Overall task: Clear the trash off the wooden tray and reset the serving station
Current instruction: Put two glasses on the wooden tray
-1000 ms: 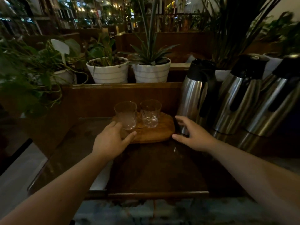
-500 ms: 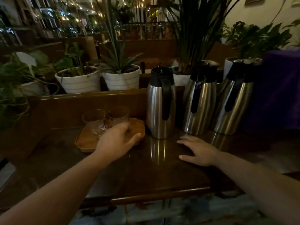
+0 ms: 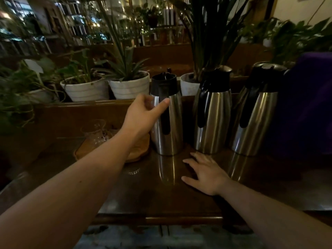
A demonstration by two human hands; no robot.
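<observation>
While the left hand [image 3: 143, 115] reaches across to the nearest steel carafe [image 3: 167, 115], its fingers are spread loosely and only the tips seem to meet the upper body just under the black lid; it is not clenched on anything yet. The right hand [image 3: 204, 174] lies flat and released on the desk [image 3: 161, 198], just in front of the carafe and a little to its right. The wooden tray [image 3: 140, 150] sits directly to the left of the carafe, almost touching its base, with a clear glass [image 3: 95, 132] on its far-left part; the forearm hides the middle of the tray, so I cannot tell whether any trash remains there.

The carafe will likely be heavy if filled, and its polished wall looks slippery, so the black handle facing the person is the surer hold, with a palm steadying the body. Two more carafes [image 3: 213, 112] stand to its right. The glass is fragile and light; take it low around the wall.
</observation>
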